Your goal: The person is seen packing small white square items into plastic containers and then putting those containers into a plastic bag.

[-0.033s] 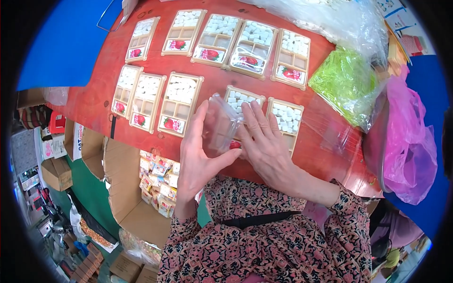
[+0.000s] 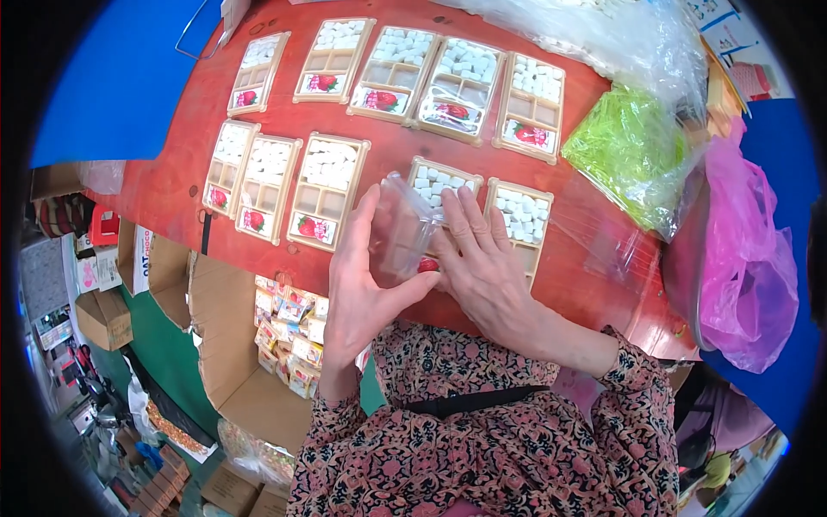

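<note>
A clear plastic lid (image 2: 401, 226), perhaps more than one nested together, stands tilted over a beige tray of white cubes (image 2: 438, 179). My left hand (image 2: 351, 280) grips its left side, fingers along the edge and thumb reaching across the front. Stretched fingers of my right hand (image 2: 491, 276) rest against the lid's right edge, palm down. Much of the tray below is hidden by the lid and hands; a bit of a strawberry-printed packet shows. Just right of it lies another tray (image 2: 523, 215), partly covered by my right hand. To the left, an uncovered tray (image 2: 329, 189) holds white cubes and a strawberry packet.
Several similar trays (image 2: 396, 73) line the red table (image 2: 383, 146). A bag of bright green shreds (image 2: 624, 155), clear plastic sheeting (image 2: 594, 34) and a pink bag (image 2: 749, 258) occupy the right side. Below left stands an open cardboard box (image 2: 228, 345) with small packets (image 2: 293, 327).
</note>
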Motion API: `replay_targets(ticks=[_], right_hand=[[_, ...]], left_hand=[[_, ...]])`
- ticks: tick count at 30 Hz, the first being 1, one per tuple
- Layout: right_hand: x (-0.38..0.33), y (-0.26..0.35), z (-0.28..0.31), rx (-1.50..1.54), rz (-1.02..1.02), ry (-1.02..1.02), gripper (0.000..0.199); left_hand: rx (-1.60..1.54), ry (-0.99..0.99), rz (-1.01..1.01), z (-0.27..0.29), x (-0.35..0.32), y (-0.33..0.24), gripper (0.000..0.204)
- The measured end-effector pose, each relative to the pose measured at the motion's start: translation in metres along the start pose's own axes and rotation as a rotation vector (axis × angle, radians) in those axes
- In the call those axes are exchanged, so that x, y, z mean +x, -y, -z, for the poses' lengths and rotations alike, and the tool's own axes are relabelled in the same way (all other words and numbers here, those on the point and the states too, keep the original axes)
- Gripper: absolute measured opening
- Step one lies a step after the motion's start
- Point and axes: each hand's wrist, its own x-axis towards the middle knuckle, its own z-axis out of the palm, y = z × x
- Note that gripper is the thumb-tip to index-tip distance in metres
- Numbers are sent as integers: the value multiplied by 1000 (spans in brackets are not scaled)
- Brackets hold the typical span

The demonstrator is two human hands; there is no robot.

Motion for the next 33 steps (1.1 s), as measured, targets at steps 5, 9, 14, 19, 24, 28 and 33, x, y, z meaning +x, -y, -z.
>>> replay_targets(ticks=[5, 9, 14, 19, 24, 28, 33], right_hand=[[-7, -2, -19, -37, -12, 30, 58], [-5, -1, -17, 17, -15, 61, 58], [14, 0, -24, 69, 52, 39, 58], [29, -6, -27, 91, 148, 29, 69], [-5, -6, 0, 137, 38, 20, 75], [-49, -25, 17, 6, -183, 89, 81], [-74, -32, 12, 97, -256, 120, 84]], left_hand=[[53, 19, -6, 2, -1, 9, 94], [71, 9, 4, 3, -2, 8, 93], [-141, -82, 98, 3, -7, -2, 91], [-303, -195, 106, 4, -9, -9, 90], [-278, -189, 86, 10, -20, -9, 95], [-263, -144, 132, 2, -18, -11, 96], [-324, -67, 127, -9, -15, -17, 95]])
